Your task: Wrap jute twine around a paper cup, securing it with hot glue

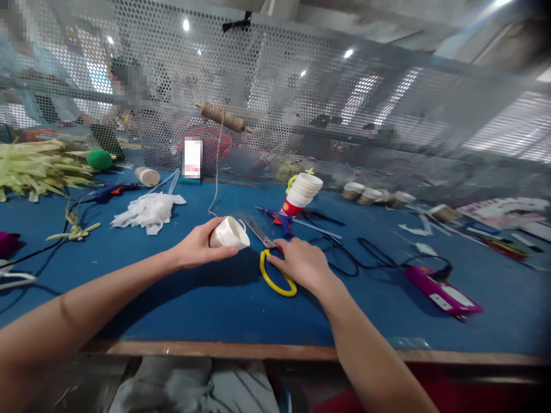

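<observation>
My left hand [200, 244] is closed around a white paper cup [232, 232] tilted on its side, its lower part wrapped in brown twine. From a twine spool [221, 116] on the mesh panel, a strand [216, 166] hangs down to near the cup. My right hand [301, 261] grips a pair of scissors at the handles, with one yellow handle loop [279, 289] showing below the fingers. The scissor blades [257, 230] point toward the cup, slightly apart from it. Behind the right hand lies a blue glue gun [279, 218] beside a stack of paper cups [303, 192].
White mesh fabric [150, 212], a second glue gun [114, 192] and pale husks [34, 166] lie at left. Twine-wrapped cups [370, 195] line the back right. A purple power strip [443, 291] with black cables sits at right. The perforated metal panel [267, 69] borders the blue table [215, 315].
</observation>
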